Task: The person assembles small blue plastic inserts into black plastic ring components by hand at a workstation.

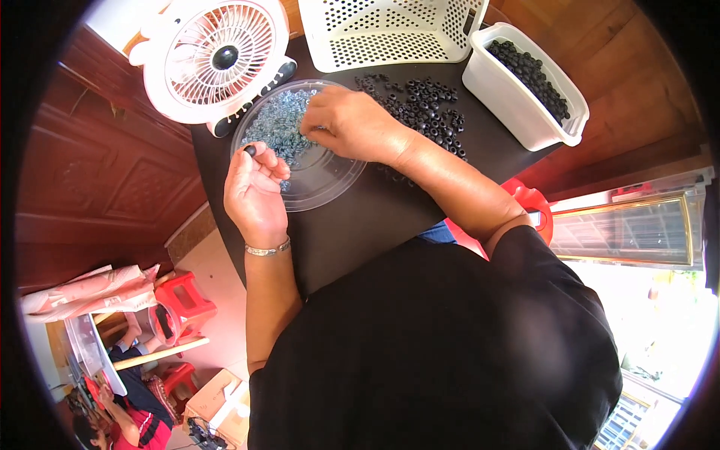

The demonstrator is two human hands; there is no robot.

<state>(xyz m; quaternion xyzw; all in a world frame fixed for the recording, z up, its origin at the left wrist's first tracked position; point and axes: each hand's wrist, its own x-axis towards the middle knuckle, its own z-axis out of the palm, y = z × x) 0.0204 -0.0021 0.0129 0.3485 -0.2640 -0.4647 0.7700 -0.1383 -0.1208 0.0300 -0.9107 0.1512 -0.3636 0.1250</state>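
My left hand (257, 196), palm turned up, pinches a small round black piece (250, 151) between thumb and finger at the near left of a round clear plastic tray (330, 196). A heap of small clear-blue pieces (279, 118) covers the tray's far left part. Over that heap, my right hand (343, 124) is closed with its fingertips pointing down at the pieces. Whatever those fingertips hold is hidden. Loose black ring-like pieces (435, 112) lie on the dark tabletop (360, 232), partly behind my right forearm.
A white fan (225, 58) stands left of the tray. A white perforated basket (386, 49) is at the back. To its right stands a white bin (499, 112) of black pieces (529, 79). At lower left, another person (142, 420) sits near red stools (184, 300).
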